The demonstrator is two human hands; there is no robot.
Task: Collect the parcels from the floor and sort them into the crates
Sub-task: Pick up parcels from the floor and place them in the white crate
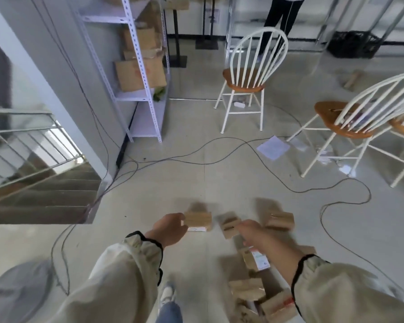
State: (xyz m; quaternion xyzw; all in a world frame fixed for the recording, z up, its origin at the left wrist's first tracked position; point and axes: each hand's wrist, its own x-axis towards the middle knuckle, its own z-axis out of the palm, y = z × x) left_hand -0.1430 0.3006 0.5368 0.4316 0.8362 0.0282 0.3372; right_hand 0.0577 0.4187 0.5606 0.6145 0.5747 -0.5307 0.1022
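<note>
Several small brown cardboard parcels lie scattered on the pale floor in front of me. My left hand [170, 228] grips the left end of one parcel [200, 219] that has a white label beneath it. My right hand [254, 233] is blurred by motion; its fingertips meet a small tilted parcel [228, 226], and the grip cannot be made out. Another parcel [279, 220] lies just beyond that hand. More parcels [248, 291] are heaped under my right forearm, one with a printed label [258, 258]. A black crate [352, 46] stands far off at the back right.
Black cables [196, 157] snake across the floor. Two white spindle chairs [245, 82] [350, 122] stand ahead and right, with a paper sheet [273, 146] between them. A metal shelf with cartons [138, 73] and an open stairwell [42, 194] are left. A person's legs [281, 17] stand at the back.
</note>
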